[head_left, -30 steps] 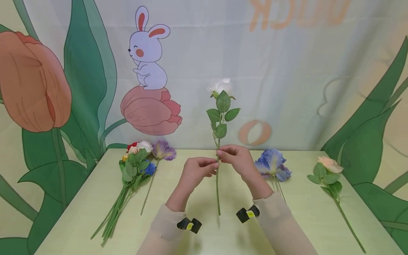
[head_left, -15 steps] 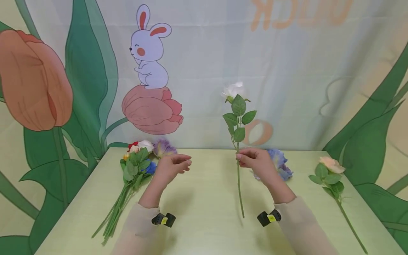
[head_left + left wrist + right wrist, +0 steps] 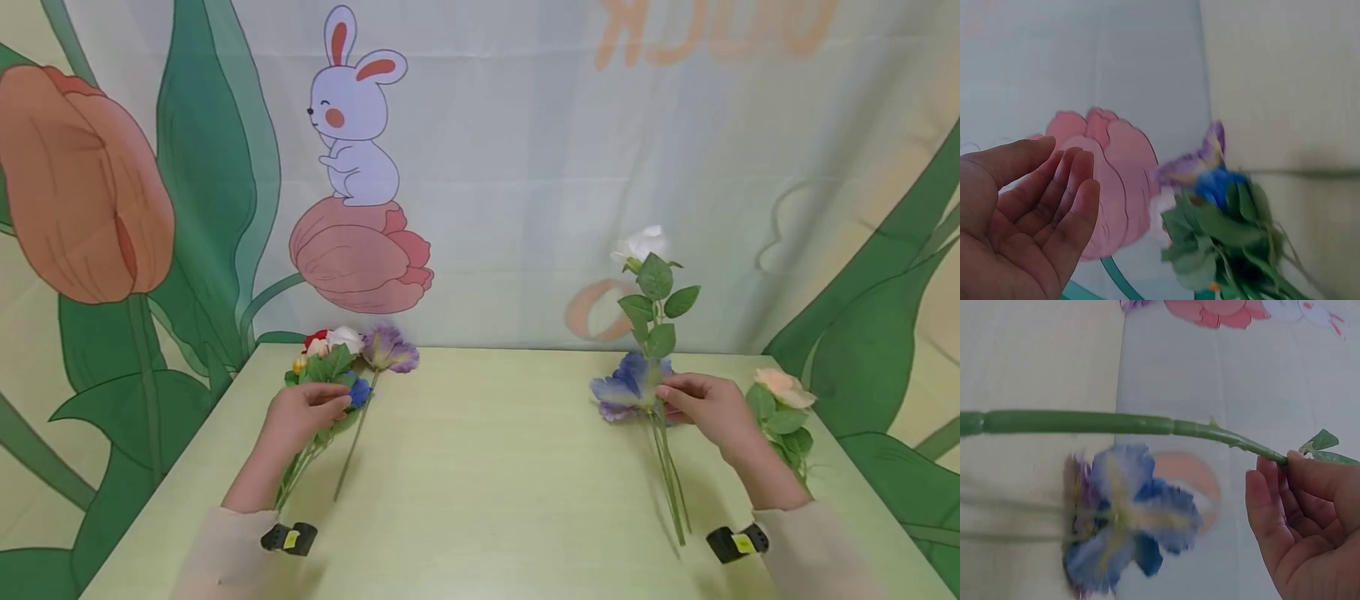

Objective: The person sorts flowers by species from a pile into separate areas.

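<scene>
My right hand (image 3: 708,408) pinches the green stem of a white rose (image 3: 647,243) between thumb and fingers, holding the bloom up. In the right wrist view the stem (image 3: 1079,422) runs sideways from the fingertips. Behind it lies a blue iris-like flower (image 3: 633,383) with its thin stems. On the other side, my left hand (image 3: 307,410) hovers over a bunch of mixed flowers (image 3: 330,364), overlapping their stems in the head view. The left wrist view has that hand's fingers relaxed, nothing between them, apart from the bunch's green leaves (image 3: 1210,228).
A purple flower (image 3: 388,348) on a thin stem lies beside the bunch. Partly behind my right wrist is a peach rose (image 3: 783,388) near the table's right side. The pale table (image 3: 480,467) ends at a printed curtain (image 3: 487,167) at the back.
The left hand has let go of the white rose and moved left to the bunch. The right hand has carried the rose right and lower, over the blue flower.
</scene>
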`<state>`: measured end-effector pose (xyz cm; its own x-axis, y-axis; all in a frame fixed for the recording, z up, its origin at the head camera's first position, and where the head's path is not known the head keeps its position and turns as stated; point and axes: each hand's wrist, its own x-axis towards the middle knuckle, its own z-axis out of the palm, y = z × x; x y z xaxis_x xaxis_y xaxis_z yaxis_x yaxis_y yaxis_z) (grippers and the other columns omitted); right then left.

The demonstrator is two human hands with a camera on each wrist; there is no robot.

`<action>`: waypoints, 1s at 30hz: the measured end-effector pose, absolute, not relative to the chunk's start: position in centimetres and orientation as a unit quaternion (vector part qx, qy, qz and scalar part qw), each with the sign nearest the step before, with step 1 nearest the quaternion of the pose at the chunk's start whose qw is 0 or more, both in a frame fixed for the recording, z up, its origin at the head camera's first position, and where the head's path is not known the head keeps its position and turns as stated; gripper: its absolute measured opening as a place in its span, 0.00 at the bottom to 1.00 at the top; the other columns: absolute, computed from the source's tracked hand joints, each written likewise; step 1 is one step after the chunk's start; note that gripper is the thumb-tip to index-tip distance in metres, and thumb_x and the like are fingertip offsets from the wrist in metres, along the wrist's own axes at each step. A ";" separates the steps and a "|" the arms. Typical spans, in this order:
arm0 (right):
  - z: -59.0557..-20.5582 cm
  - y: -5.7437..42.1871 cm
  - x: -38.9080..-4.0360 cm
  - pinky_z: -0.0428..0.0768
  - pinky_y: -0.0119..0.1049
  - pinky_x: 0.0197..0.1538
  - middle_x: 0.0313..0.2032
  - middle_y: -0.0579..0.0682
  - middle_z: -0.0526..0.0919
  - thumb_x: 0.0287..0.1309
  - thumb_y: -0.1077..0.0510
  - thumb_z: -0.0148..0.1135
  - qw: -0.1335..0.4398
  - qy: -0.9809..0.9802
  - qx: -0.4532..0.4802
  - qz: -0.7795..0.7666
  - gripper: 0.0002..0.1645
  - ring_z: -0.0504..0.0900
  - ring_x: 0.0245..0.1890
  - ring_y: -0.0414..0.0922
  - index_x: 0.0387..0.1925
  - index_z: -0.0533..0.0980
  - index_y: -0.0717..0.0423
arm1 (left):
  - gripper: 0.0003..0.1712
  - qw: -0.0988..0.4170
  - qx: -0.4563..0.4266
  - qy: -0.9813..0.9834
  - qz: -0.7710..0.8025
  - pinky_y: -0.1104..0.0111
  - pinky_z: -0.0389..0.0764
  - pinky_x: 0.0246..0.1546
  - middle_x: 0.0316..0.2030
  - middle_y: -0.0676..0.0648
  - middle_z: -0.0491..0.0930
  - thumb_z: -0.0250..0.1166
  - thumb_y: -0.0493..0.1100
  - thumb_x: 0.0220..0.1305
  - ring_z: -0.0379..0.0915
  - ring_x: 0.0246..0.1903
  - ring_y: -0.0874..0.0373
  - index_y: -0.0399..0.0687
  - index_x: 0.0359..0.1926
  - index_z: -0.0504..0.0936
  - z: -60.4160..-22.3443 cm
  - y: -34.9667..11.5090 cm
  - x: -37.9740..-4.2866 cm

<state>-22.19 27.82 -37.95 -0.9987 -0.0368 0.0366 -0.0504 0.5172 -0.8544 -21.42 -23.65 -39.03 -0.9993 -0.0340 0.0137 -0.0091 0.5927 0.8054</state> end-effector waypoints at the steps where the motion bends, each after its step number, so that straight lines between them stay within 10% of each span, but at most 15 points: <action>1: -38.0 28.5 -22.1 0.85 0.26 0.40 0.35 0.39 0.85 0.70 0.54 0.57 0.005 -0.872 0.022 0.488 0.27 0.82 0.32 0.28 0.58 0.72 0.74 | 0.21 0.015 0.015 -0.895 -0.445 0.62 0.86 0.45 0.50 0.32 0.83 0.60 0.42 0.70 0.85 0.44 0.46 0.31 0.56 0.80 -39.3 -24.2 -21.2; 30: -42.1 42.7 -18.6 0.87 0.36 0.40 0.33 0.41 0.84 0.74 0.52 0.50 -0.084 -0.908 -0.082 0.401 0.30 0.81 0.29 0.30 0.55 0.71 0.81 | 0.23 -0.066 0.071 -0.943 -0.319 0.54 0.83 0.38 0.46 0.27 0.82 0.62 0.42 0.68 0.82 0.37 0.44 0.24 0.52 0.79 -44.6 -32.7 -19.3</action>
<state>-18.58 42.66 -42.14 -0.9722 0.0822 -0.2191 0.2174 0.6642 -0.7153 -19.28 -32.69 -44.59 -0.9812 -0.0909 -0.1702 -0.1756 0.7859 0.5928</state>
